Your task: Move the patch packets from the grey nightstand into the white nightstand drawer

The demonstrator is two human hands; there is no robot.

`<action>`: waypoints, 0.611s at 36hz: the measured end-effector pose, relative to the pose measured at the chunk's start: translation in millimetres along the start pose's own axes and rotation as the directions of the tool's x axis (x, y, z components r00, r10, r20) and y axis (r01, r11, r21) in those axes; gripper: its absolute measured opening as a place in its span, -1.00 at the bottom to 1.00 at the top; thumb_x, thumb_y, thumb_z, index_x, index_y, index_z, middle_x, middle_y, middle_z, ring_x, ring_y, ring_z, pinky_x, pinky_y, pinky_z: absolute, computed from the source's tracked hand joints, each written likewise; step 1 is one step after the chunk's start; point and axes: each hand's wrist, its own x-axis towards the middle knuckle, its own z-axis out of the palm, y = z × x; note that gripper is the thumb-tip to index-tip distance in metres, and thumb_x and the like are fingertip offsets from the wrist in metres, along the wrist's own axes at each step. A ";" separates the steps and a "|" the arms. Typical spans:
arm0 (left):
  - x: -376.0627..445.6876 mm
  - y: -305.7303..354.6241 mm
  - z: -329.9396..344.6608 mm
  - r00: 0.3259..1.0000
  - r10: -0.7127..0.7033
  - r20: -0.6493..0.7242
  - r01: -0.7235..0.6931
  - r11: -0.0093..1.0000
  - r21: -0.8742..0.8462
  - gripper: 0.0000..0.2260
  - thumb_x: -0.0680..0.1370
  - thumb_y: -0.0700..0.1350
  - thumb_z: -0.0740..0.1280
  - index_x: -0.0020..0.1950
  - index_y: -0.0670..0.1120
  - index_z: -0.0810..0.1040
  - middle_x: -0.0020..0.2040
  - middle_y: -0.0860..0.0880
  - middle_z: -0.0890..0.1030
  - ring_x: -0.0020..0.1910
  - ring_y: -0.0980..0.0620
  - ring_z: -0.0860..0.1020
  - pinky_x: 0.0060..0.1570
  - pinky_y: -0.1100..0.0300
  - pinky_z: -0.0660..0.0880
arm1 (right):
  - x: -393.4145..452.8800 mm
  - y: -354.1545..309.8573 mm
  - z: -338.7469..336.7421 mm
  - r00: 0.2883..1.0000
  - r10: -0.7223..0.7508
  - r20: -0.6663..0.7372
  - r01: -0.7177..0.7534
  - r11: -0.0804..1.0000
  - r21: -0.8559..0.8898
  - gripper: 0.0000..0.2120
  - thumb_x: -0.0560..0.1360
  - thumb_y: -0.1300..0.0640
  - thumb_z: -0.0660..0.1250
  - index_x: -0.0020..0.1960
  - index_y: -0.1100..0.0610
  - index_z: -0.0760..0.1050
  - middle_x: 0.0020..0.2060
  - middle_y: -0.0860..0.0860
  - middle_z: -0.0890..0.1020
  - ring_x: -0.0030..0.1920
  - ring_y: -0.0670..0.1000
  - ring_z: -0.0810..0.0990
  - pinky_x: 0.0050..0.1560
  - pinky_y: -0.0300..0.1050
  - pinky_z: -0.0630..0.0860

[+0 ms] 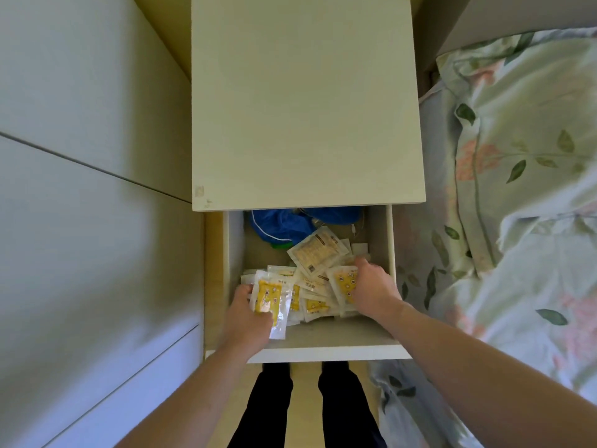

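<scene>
The white nightstand [307,101] stands in front of me with its top drawer [326,349] pulled out. Several white and yellow patch packets [315,287] lie in a heap on the drawer floor. My left hand [248,313] grips a clear yellow packet [269,302] at the drawer's left front. My right hand [371,287] is down in the right side of the drawer, fingers curled round a yellow packet [344,281] in the heap. A larger pale packet [318,252] lies face up behind them. The grey nightstand is out of view.
A blue cloth [284,223] fills the back of the drawer under the nightstand top. White wardrobe doors [90,189] rise on the left. A bed with floral bedding [517,189] lies close on the right. My legs [303,405] stand below the drawer front.
</scene>
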 end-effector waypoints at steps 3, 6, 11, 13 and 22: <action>11.1 -7.6 11.4 0.999 0.015 -0.031 -0.009 0.982 0.190 -0.80 0.60 -0.19 0.23 0.11 0.10 0.39 -0.09 0.07 0.56 -0.15 0.02 0.57 -0.26 0.13 0.50 | 5.1 -4.2 5.3 0.999 0.032 -0.012 -0.032 0.999 0.009 -0.48 0.59 0.28 0.29 0.51 0.07 0.25 -0.02 -0.01 0.49 -0.07 0.04 0.53 -0.10 -0.09 0.53; 22.4 -12.6 20.2 0.998 -0.014 -0.067 0.031 0.966 0.256 -0.89 0.64 -0.12 0.20 0.15 0.03 0.43 -0.08 0.03 0.54 -0.10 -0.07 0.57 -0.10 0.05 0.56 | 10.4 -4.0 12.0 0.996 0.088 -0.018 -0.087 0.995 0.048 -0.41 0.57 0.29 0.32 0.54 0.10 0.23 0.29 0.10 0.50 0.22 0.15 0.57 0.17 0.02 0.56; 33.3 -19.9 25.9 0.991 0.001 -0.135 0.046 0.938 0.345 -0.83 0.63 -0.12 0.24 0.23 -0.04 0.46 0.06 -0.06 0.64 0.02 -0.12 0.61 -0.06 0.04 0.57 | 6.3 4.4 25.7 0.999 0.026 -0.032 -0.024 0.999 0.033 -0.15 0.51 0.26 0.40 0.63 0.03 0.00 0.62 0.08 0.07 0.56 0.19 0.24 0.49 0.09 0.33; 33.1 -19.2 25.5 0.991 0.003 -0.136 0.054 0.908 0.415 -0.79 0.62 -0.15 0.28 0.25 -0.06 0.44 0.08 -0.06 0.63 0.03 -0.10 0.62 -0.16 0.10 0.51 | 0.4 8.4 29.7 1.000 -0.009 -0.022 0.009 1.000 0.002 -0.15 0.53 0.25 0.37 0.65 0.00 -0.05 0.64 0.03 -0.05 0.61 0.16 0.10 0.55 0.08 0.23; 35.6 -3.7 24.1 0.999 -0.018 -0.042 0.044 0.608 0.793 -0.77 0.60 -0.27 0.25 0.24 -0.15 0.55 0.14 -0.09 0.65 0.11 -0.08 0.64 -0.05 0.14 0.55 | -29.6 20.3 39.4 0.997 -0.081 0.014 0.079 0.992 0.101 -0.23 0.48 0.31 0.27 0.60 -0.04 0.09 0.61 -0.04 0.07 0.57 0.09 0.19 0.53 0.08 0.31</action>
